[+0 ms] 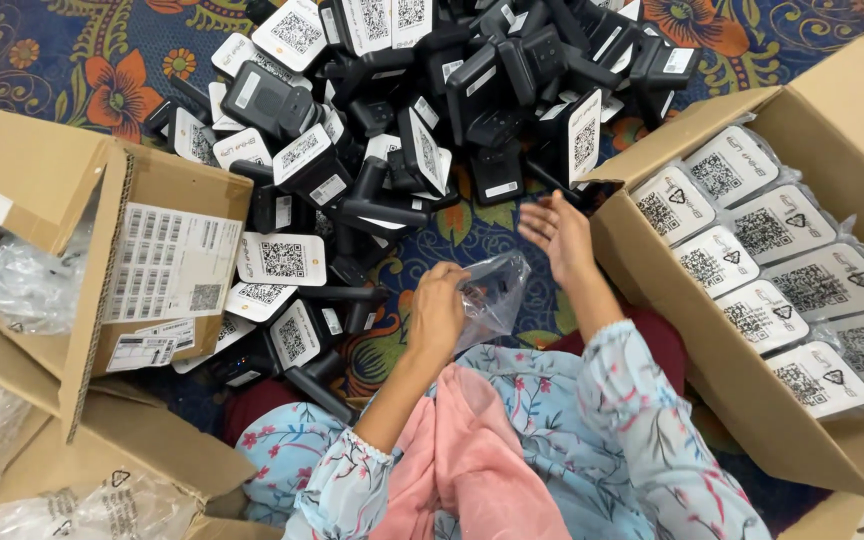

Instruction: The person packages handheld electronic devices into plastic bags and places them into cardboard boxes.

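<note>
left grip (437, 305) pinching one clear plastic bag (497, 290); right grip (559, 235) spread, empty, beside one open box (742, 400) showing nine bagged units (752, 315).

Both forearms reach up from the lap in light blue flowered sleeves. The left hand (439, 310) sits at about 11 o'clock from the body, fingers curled shut in a pinch, knuckles up. The right hand (560, 236) is farther out, at 1 o'clock, open, palm turned left, fingers spread and empty
</note>
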